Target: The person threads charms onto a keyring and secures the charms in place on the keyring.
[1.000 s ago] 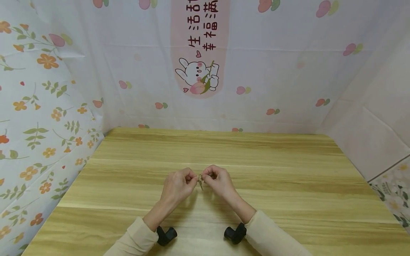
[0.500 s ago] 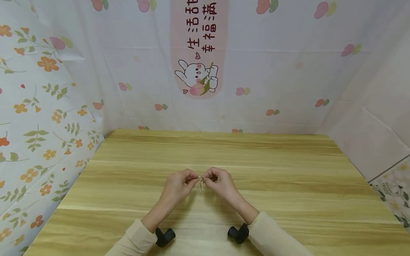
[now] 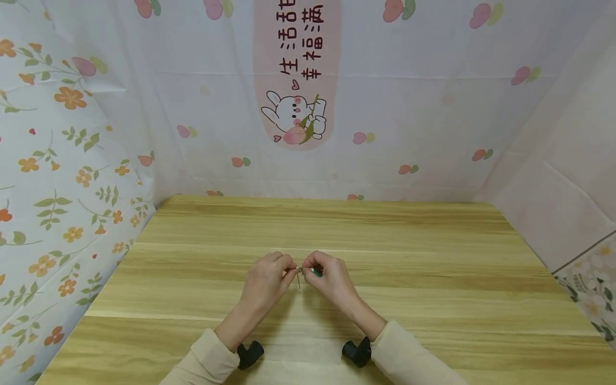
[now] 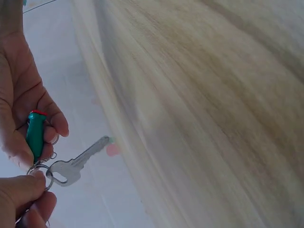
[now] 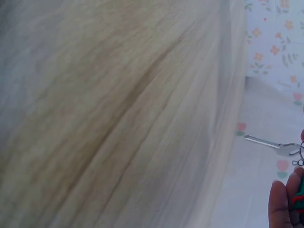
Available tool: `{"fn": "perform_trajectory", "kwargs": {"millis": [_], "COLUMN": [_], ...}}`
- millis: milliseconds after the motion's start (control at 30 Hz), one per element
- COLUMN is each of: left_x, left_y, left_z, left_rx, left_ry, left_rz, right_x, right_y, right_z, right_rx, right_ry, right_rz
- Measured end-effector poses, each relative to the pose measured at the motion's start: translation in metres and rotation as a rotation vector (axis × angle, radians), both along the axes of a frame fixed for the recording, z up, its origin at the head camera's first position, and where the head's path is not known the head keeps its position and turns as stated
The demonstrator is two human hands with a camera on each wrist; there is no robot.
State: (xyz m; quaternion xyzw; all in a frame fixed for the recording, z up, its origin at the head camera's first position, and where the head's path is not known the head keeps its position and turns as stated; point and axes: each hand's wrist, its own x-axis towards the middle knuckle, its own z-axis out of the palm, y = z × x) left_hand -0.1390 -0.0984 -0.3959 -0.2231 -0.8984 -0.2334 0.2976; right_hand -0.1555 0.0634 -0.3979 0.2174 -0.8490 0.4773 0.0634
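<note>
My left hand (image 3: 267, 280) pinches a metal key ring (image 4: 42, 165) between thumb and fingertips, above the wooden table. From the ring hangs one silver key (image 4: 76, 166), its blade sticking out away from the hands. Opposite, my right hand (image 3: 331, 275) holds a small green keychain charm (image 4: 35, 135) with a red end, its fingers curled about it and fingertips close to the ring. A thin metal link joins charm and ring. In the right wrist view, the key (image 5: 285, 149) and part of the charm (image 5: 299, 197) show at the right edge, where most of the ring is cut off.
The wooden table (image 3: 308, 224) spreads below both hands. A printed cloth (image 3: 202, 107) hangs behind it, and a flowered cloth (image 3: 72, 214) borders its left side. Black wrist devices (image 3: 250, 355) sit at both cuffs, close over the table.
The hands stay nearly in place. The ring between the fingertips has been turned, and the green charm now shows in the right hand, where it was hidden before.
</note>
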Motion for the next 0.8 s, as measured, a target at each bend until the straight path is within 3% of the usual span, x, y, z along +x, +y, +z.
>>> {"fn": "perform_trajectory", "kwargs": {"millis": [200, 300, 433, 600, 700, 800], "left_x": [0.0002, -0.0004, -0.0002, 0.002, 0.003, 0.0032], "left_y": [-0.0011, -0.0013, -0.0011, 0.001, 0.0029, 0.0041], "left_z": [0.0011, 0.0012, 0.0004, 0.0014, 0.0038, 0.005], "left_rx": [0.17, 0.191, 0.109, -0.03, -0.058, -0.059], "left_ry": [-0.095, -0.114, -0.11, 0.005, 0.053, 0.043], "left_rz": [-0.006, -0.002, 0.002, -0.008, -0.015, -0.017], "right_x": [-0.0027, -0.0033, -0.0025, -0.0009, -0.0002, -0.0001], "right_y": [0.002, 0.0028, 0.0027, 0.0018, 0.001, 0.0], "right_z": [-0.0003, -0.0001, 0.0, -0.0017, -0.0019, -0.0014], "right_rx": [-0.092, -0.106, -0.09, -0.043, -0.025, -0.017], "right_ry": [-0.108, -0.146, -0.142, -0.077, -0.038, -0.019], "right_rz": [0.036, 0.04, 0.024, 0.001, -0.007, -0.017]}}
